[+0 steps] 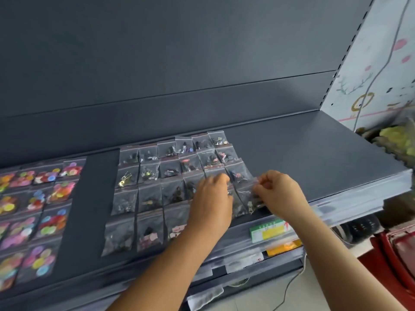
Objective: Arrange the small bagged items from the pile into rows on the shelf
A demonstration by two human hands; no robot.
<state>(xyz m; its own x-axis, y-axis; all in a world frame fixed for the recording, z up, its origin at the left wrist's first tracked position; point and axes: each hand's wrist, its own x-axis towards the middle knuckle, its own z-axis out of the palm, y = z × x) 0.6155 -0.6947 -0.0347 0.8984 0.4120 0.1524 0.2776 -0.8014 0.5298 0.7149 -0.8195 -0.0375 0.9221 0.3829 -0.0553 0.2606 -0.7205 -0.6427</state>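
Observation:
Several small clear zip bags with dark metal bits (157, 176) lie in neat rows on the dark grey shelf (314, 149). At the right end of the rows, my right hand (280, 191) pinches the top edge of one clear bag holding a zipper pull (248, 198). My left hand (211, 203) lies on the bags beside it, fingers bent down onto the same bag's left side. Whether the left fingers pinch the bag is hidden. No loose pile shows.
Bags of colourful round pieces (38, 205) fill the shelf's left part, with a bare strip between the two groups. Price labels (269, 231) sit on the shelf's front rail. A red container (393, 254) stands at the lower right. A patterned panel (370, 63) rises at the right.

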